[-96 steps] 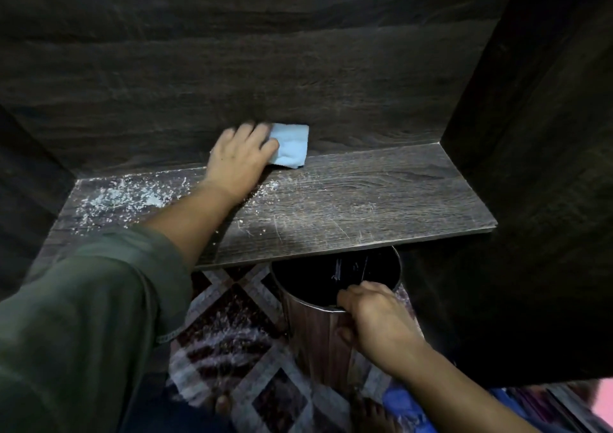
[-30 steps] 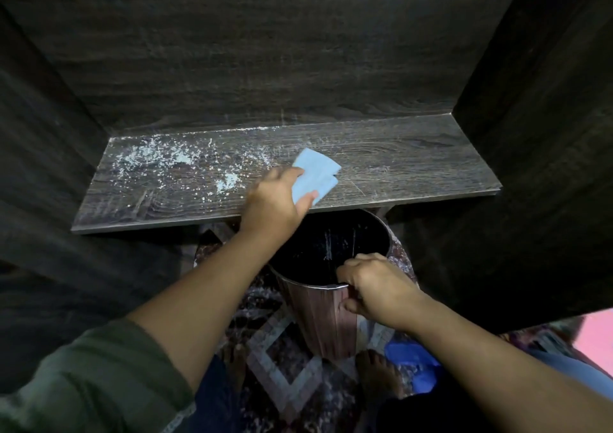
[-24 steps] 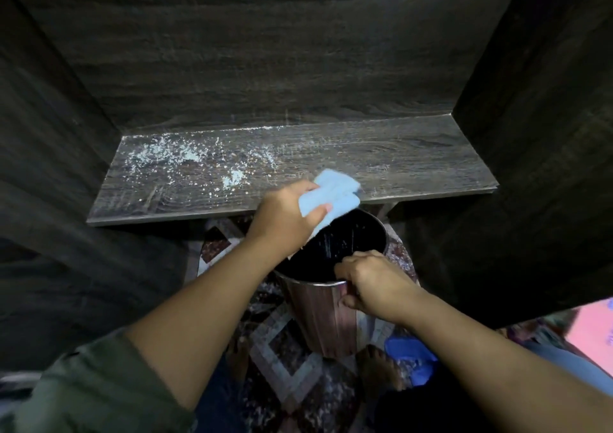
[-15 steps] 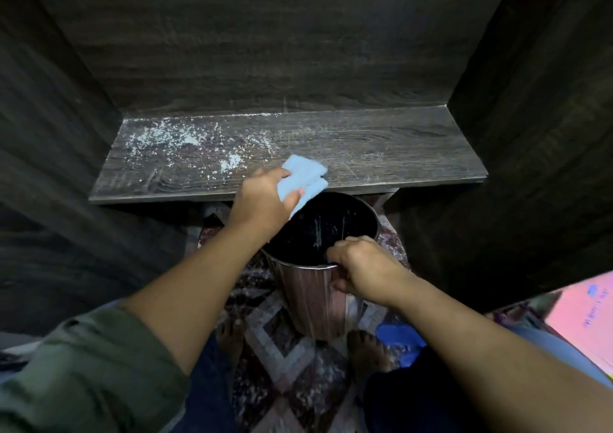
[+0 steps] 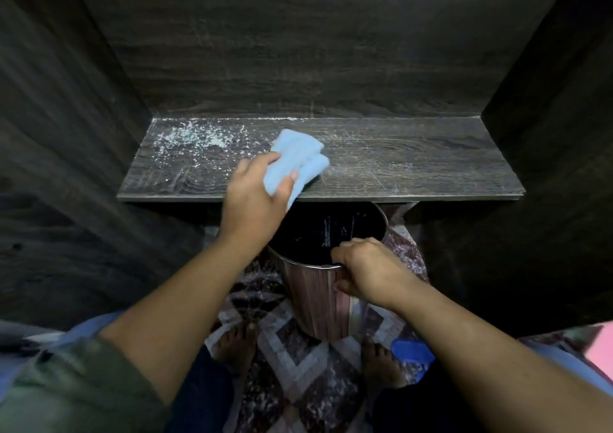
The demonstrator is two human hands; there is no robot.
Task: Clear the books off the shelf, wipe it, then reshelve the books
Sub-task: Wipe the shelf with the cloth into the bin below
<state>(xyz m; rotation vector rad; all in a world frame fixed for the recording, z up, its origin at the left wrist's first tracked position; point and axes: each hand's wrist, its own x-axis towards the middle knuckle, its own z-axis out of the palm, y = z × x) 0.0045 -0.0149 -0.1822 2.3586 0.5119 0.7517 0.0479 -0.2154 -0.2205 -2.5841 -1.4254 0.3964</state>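
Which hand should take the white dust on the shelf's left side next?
Left. The left hand grips the blue cloth just right of the white dust on the shelf; the right hand holds the bin rim.

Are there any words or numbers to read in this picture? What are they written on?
None can be read here.
The shelf shows only wood grain and white dust.
The blue cloth in the left hand is plain.
The bin held by the right hand shows no label.
The pink thing at the right edge shows no print in view.
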